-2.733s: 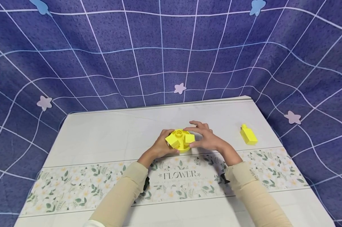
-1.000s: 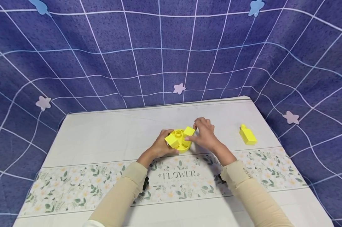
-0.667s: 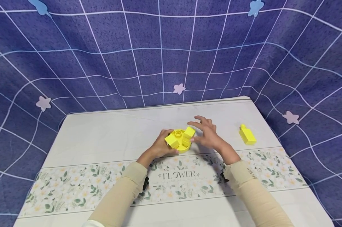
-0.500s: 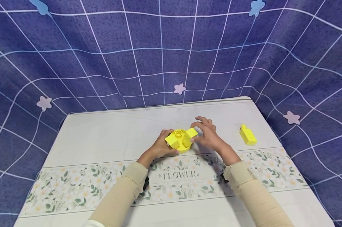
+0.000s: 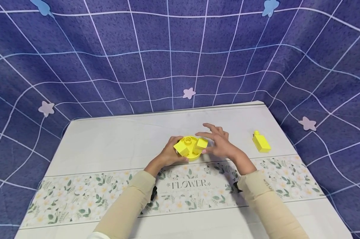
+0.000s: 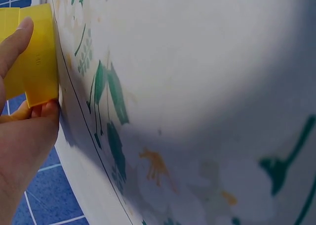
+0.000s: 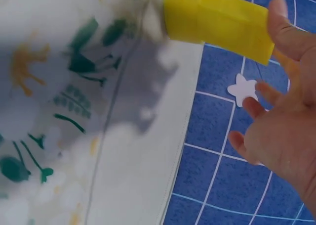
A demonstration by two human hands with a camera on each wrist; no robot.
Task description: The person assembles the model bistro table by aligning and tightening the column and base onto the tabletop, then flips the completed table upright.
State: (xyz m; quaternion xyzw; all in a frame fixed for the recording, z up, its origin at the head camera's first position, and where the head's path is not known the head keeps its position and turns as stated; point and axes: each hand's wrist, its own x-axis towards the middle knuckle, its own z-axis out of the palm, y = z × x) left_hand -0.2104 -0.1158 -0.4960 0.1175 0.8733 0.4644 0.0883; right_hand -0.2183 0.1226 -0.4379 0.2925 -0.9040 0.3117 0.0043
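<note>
A round yellow base (image 5: 193,158) like a small toy stool seat sits mid-table, with an open round socket (image 5: 187,141) at its back. My left hand (image 5: 169,151) grips its left side, with the thumb showing on the yellow plastic in the left wrist view. One square yellow leg (image 5: 181,148) stands tilted in the base near that hand. My right hand (image 5: 220,144) holds a second square yellow leg (image 5: 201,144) between thumb and index finger at its outer end. The right hand's other fingers are spread away from it. The leg's lower end is hidden in the base.
A loose yellow leg (image 5: 261,143) with a narrow round neck lies on the table to the right. The white tablecloth (image 5: 114,142) has a flower-printed band (image 5: 87,196) in front. A blue gridded curtain (image 5: 156,66) with stars hangs behind and at both sides.
The leg at my right hand has turned and its top has shifted, lately toward me. The right fingers have curled and spread again around it. The left hand and base stay put.
</note>
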